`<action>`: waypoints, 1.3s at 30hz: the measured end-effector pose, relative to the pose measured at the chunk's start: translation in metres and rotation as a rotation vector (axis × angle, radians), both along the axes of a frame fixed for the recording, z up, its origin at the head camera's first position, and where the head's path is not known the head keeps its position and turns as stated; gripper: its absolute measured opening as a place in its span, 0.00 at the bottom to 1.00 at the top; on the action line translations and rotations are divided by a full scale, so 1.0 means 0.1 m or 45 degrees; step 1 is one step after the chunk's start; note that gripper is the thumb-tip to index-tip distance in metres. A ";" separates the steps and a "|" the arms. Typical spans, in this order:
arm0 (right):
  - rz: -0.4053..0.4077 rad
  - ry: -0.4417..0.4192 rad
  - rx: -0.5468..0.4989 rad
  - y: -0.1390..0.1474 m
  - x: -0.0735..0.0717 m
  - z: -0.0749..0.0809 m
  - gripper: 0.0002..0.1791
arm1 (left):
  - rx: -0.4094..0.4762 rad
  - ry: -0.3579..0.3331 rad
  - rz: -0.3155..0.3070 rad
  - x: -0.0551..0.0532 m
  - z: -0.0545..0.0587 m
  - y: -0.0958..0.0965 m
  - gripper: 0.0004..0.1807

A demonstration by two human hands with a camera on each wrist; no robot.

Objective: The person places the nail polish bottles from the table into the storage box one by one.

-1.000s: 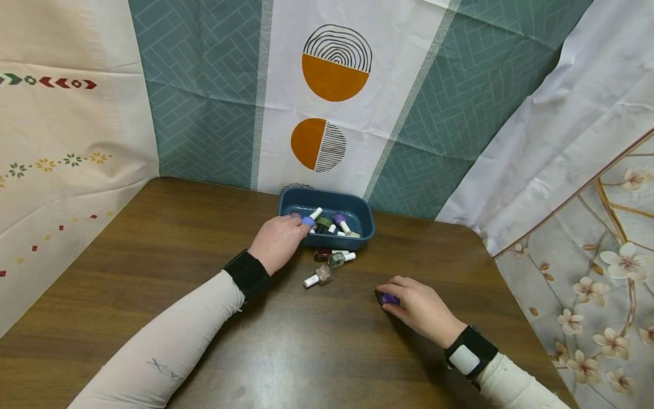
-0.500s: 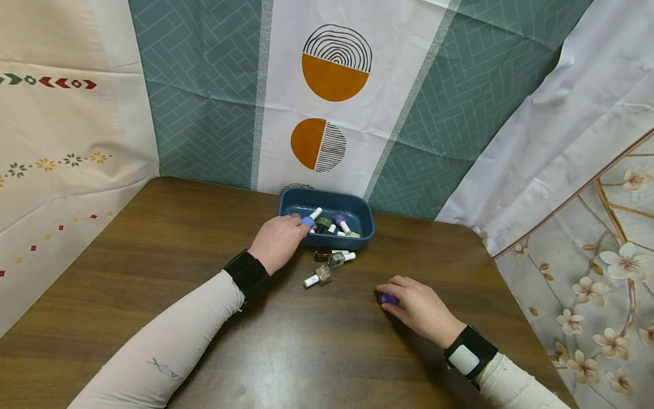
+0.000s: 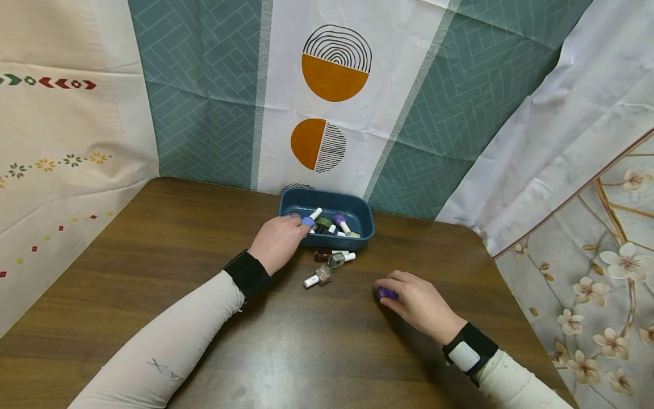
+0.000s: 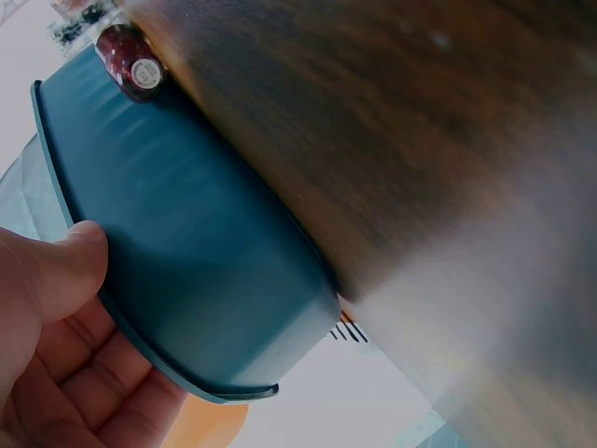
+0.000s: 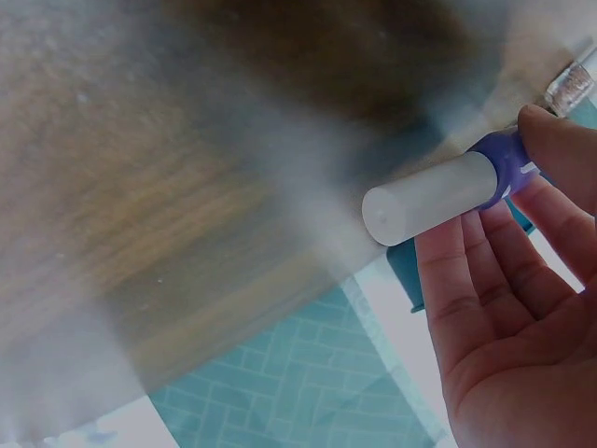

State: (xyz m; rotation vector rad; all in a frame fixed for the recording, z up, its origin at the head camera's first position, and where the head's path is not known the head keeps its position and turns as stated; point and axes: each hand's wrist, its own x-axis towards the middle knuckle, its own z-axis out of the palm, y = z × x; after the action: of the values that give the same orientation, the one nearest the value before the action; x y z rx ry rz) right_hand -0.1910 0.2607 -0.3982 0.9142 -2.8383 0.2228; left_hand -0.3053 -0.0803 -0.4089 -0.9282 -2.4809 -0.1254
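Observation:
A dark blue bin [image 3: 365, 224] with several nail polish bottles in it stands at the table's back. My left hand [image 3: 278, 238] grips its near left rim, the thumb outside and the other fingers over the edge, as the left wrist view shows. Near those fingertips lies a light blue nail polish bottle [image 3: 308, 221]. At the right, my right hand [image 3: 419, 301] pinches a purple nail polish bottle [image 3: 388, 293] between thumb and fingers, low over the table. In the right wrist view its white cap [image 5: 429, 198] points away from the fingers.
In front of the bin lie a dark red bottle [image 3: 323, 254], a grey glitter bottle [image 3: 336, 260] and a pinkish glitter bottle [image 3: 324, 274]. Hanging cloths [image 3: 204, 102] close off the brown table [image 3: 286, 352] at the back and sides.
My right hand has shifted very slightly up and left, and the purple nail polish bottle has turned a little in its fingers. The left hand and the bin stay put.

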 end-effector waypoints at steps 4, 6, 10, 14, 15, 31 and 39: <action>0.001 0.004 -0.012 -0.02 -0.01 0.02 0.21 | -0.003 0.002 -0.002 0.00 0.00 0.00 0.12; -0.003 0.002 -0.012 -0.04 -0.02 0.02 0.22 | -0.002 0.005 -0.003 0.00 0.00 0.00 0.12; -0.005 0.000 -0.021 -0.07 -0.05 0.04 0.22 | 0.001 0.008 -0.005 0.00 0.00 0.00 0.12; 0.012 0.028 -0.036 -0.10 -0.09 0.08 0.22 | 0.004 0.006 -0.004 0.01 0.00 0.00 0.12; 0.017 0.034 -0.040 -0.11 -0.10 0.09 0.23 | 0.005 0.006 -0.004 0.01 0.00 0.00 0.12; 0.027 0.078 -0.097 -0.28 -0.30 0.30 0.22 | 0.005 0.014 -0.012 0.01 0.00 -0.01 0.11; 0.001 0.118 -0.108 -0.34 -0.41 0.37 0.20 | 0.016 0.026 -0.015 0.02 0.02 -0.01 0.12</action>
State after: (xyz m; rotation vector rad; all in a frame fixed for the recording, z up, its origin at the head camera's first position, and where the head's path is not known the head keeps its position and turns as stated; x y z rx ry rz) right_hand -0.2319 0.2268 -0.3612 0.8842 -2.7215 0.2907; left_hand -0.3033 -0.0812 -0.4073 -0.9347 -2.4537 -0.1348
